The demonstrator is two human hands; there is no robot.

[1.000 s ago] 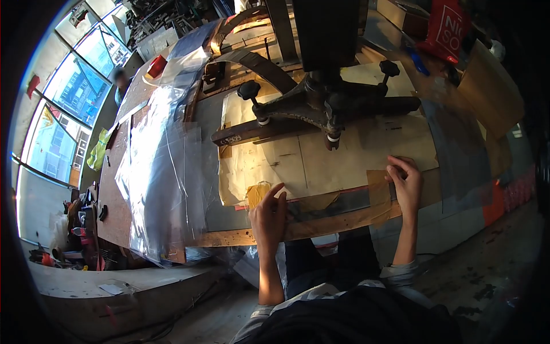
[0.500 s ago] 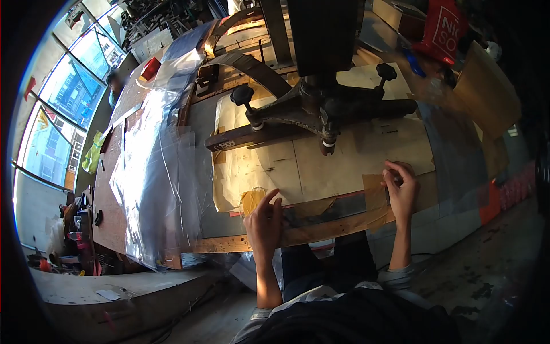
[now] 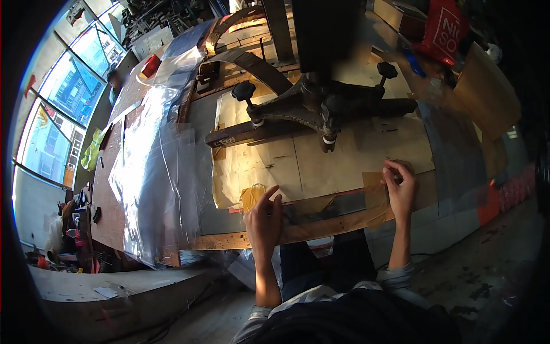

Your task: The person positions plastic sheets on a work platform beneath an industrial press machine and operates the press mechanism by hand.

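Observation:
A yellowish sheet-covered board (image 3: 349, 163) lies on the table under a dark metal clamp frame (image 3: 312, 109) with black knobs and a long crossbar. My left hand (image 3: 264, 221) is over the front left edge, beside a patch of brown tape (image 3: 252, 198). Its index finger is stretched out and its thumb stands apart, with nothing visible in it. At the front right edge my right hand (image 3: 403, 188) has its fingers curled towards the thumb, near another brown tape piece (image 3: 374, 192). Whatever sits between those fingers is too small to make out.
Clear plastic sheets (image 3: 154, 172) cover the left of the table. A dark block (image 3: 329, 40) stands above the frame. Further right are a red bag (image 3: 442, 34) and a brown cardboard piece (image 3: 487, 92). A person (image 3: 114, 83) is by the windows at far left.
The dark block above the frame looks blurred and slightly further right. My left index finger has lifted a little; my right hand stays in place.

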